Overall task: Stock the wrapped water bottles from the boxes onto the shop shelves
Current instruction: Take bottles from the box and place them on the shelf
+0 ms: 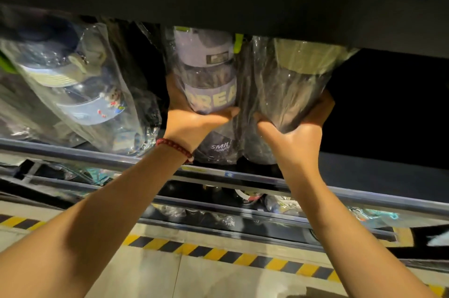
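Note:
Two wrapped water bottles stand side by side on a dark shelf [364, 171]. The left one [206, 74] is purple and dark with yellow lettering, in clear plastic. My left hand [192, 122] grips it around its lower half. The right one [289, 79] is dark with an olive-green top, also in clear wrap. My right hand [296, 132] grips its lower part, fingers curled round the far side. Both bottles stand upright at the shelf's front, touching each other.
More wrapped bottles [80, 84] lean on the same shelf to the left. A dark shelf board [243, 1] hangs close above. The shelf to the right of my hands is dark and bare. Lower shelves [218, 210] hold more wrapped goods. Yellow-black floor tape [218, 254] runs below.

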{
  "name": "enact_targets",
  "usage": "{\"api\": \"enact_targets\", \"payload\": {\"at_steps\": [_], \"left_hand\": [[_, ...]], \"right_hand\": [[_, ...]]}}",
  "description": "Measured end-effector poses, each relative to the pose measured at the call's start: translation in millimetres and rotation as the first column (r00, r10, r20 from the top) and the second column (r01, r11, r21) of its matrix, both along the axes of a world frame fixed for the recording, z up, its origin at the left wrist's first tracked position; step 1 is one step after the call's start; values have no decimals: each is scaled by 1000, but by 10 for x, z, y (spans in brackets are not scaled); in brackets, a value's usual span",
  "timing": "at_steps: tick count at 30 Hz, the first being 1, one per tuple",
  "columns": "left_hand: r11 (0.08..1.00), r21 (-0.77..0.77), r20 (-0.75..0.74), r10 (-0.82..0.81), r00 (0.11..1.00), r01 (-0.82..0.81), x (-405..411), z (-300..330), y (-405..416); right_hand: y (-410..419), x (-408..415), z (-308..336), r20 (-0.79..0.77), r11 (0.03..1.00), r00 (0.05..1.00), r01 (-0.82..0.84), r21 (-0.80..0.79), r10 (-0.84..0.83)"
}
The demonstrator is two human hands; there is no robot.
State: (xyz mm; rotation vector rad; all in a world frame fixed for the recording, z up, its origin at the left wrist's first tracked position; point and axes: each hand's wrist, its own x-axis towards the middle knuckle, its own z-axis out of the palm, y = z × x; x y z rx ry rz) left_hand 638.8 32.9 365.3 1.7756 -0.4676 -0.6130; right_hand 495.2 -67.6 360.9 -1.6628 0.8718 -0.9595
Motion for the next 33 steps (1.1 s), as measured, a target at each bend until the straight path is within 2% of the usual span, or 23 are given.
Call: {"api": "enact_targets", "payload": {"at_steps": [1, 5, 10, 14, 17, 20, 23, 25, 27, 29, 33], "left_hand": [[999, -37, -3, -3, 1000, 3, -13, -25, -2], [989, 97, 118, -121, 986, 110, -138, -101, 94], [985, 168, 244, -80, 966, 39, -143, -266, 124], [968, 243, 265, -131, 955, 65, -56, -375, 63], [984, 171, 180, -76, 981, 45, 27, -387, 4], [999, 44, 176, 0, 984, -8, 75, -350, -71], [1000, -19, 197, 17, 980, -13, 164, -345, -139], [999, -30, 229, 19, 973, -12, 248, -391, -195], [997, -58, 231, 57, 971, -45, 287, -399, -238], [994, -77, 212, 98, 972, -83, 315, -416, -263], [991, -74, 247, 128, 961, -113, 366, -486, -304]], "right_hand": [[-2, -17, 2, -4, 1000, 1000, -18, 1, 18], [4, -145, 10, -143, 996, 986, -87, 2, 87], [-5, -277, -147, -398, 992, 913, -120, -41, 94], [-63, -254, -195, -451, 995, 891, -87, -55, 53], [-122, -144, -222, -479, 998, 877, -50, -26, 32], [-211, -35, -324, -439, 999, 898, -34, 21, 40], [-205, 92, -295, -318, 993, 947, 2, 116, 35], [-208, 196, -271, -259, 999, 965, 39, -11, -40], [-260, 279, -291, -285, 988, 953, 64, -138, -102], [-300, 335, -324, -307, 984, 944, 71, -166, -120], [-350, 411, -381, -245, 979, 961, 82, -187, -127]]}}
